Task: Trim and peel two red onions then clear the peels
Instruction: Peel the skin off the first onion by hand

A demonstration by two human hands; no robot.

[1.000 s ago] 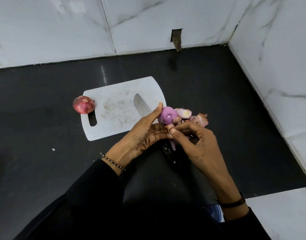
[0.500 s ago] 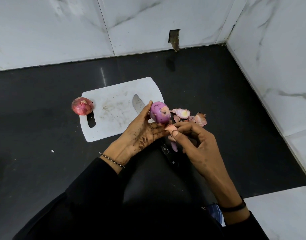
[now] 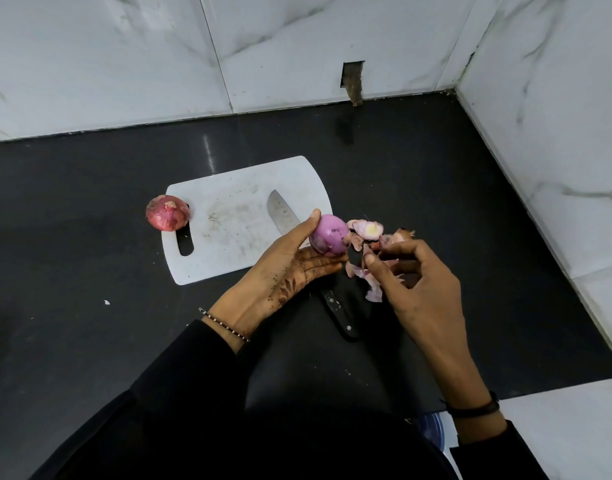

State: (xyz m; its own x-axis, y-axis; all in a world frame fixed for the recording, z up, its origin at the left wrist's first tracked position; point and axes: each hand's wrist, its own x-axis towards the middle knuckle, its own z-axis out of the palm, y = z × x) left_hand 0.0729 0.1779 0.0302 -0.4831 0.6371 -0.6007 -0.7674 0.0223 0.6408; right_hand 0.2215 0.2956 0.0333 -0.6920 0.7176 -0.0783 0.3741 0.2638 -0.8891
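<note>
First onion: peeling seemingly near done.
Left hand (image 3: 280, 271) gripped the peeled onion (image 3: 328, 233); right hand (image 3: 418, 285) pinched a peel strip (image 3: 372, 289). Next, likely: unpeeled onion (image 3: 167, 213) at cutting board's (image 3: 228, 244) far-left corner.

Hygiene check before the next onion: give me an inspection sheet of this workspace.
Surface: black countertop, white cutting board on it.
Job's things: peeled onion in hand; unpeeled onion at board's left edge; knife, blade on board, handle off it; peels right of board.
Clutter: white speck on countertop.
Hands: left hand holds peeled onion; right hand pinches a peel strip.
Cables: nothing seen.
Surroundings: white marble walls, notch in back wall.
</note>
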